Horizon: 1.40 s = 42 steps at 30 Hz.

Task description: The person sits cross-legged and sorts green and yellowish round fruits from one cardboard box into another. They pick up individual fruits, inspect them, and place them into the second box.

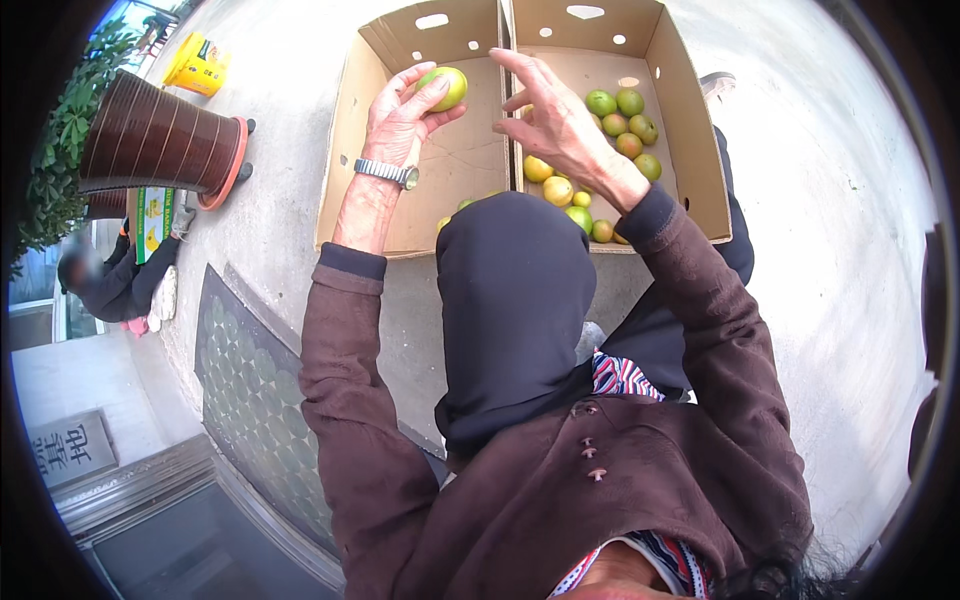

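Note:
My left hand (401,120), with a metal watch at its wrist, holds a round yellow-green fruit (452,88) that looks like a tomato. It is above the left cardboard box (472,165), where a few fruits show at the near edge, partly hidden by my knee. My right hand (551,112) holds nothing, its fingers spread over the inner wall of the right cardboard box (679,150). Several green, yellow and reddish fruits (630,145) lie in that box, some of them hidden under my right hand and forearm.
A brown ribbed planter (161,135) and a yellow bucket (199,66) stand at the left. Below them, another person (124,277) sits by a printed banana carton (154,221). A patterned mat (255,390) lies on the concrete near a doorway. My dark-clad knee (517,300) rises before the boxes.

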Each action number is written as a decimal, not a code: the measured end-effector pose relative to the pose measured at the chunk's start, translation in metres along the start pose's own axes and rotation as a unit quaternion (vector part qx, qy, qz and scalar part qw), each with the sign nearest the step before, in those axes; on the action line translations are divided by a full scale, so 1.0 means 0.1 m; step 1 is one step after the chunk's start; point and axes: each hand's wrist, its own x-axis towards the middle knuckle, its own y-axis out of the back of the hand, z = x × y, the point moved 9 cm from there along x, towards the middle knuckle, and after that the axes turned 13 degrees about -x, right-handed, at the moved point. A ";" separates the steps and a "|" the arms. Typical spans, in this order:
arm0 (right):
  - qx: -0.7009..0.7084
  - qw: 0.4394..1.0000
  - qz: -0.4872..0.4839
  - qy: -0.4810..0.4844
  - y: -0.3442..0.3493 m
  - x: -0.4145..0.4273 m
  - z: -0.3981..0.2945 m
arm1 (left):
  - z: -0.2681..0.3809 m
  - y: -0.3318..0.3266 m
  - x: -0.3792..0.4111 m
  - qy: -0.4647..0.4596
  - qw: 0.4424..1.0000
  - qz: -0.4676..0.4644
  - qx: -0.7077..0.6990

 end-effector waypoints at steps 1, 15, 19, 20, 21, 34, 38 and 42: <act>-0.017 1.000 0.016 -0.021 0.12 -0.10 0.22 | 0.02 0.14 0.01 -0.007 1.000 0.014 0.025; -0.200 0.938 -0.110 -0.262 0.33 -1.46 1.94 | -1.75 1.93 -0.70 0.371 0.522 -0.189 0.744; -0.203 0.928 -0.132 -0.282 0.33 -1.53 2.01 | -1.79 1.88 -0.69 0.449 0.593 -0.114 0.659; -0.210 0.927 -0.135 -0.281 0.32 -1.55 2.03 | -1.83 1.85 -0.67 0.455 0.585 -0.121 0.660; -0.216 0.926 -0.137 -0.277 0.31 -1.53 2.02 | -1.89 1.96 -0.68 0.474 0.556 -0.128 0.671; -0.328 0.886 -0.176 -0.276 0.72 -1.27 2.49 | -1.21 1.57 -0.05 0.184 0.926 0.191 0.267; -0.457 0.839 -0.232 -0.182 0.11 -1.31 2.71 | -1.12 1.28 -0.05 -0.028 0.945 0.206 0.253; -0.421 0.791 -0.316 -0.312 -0.04 -1.52 3.07 | -1.23 1.39 -0.05 -0.018 0.952 0.236 0.193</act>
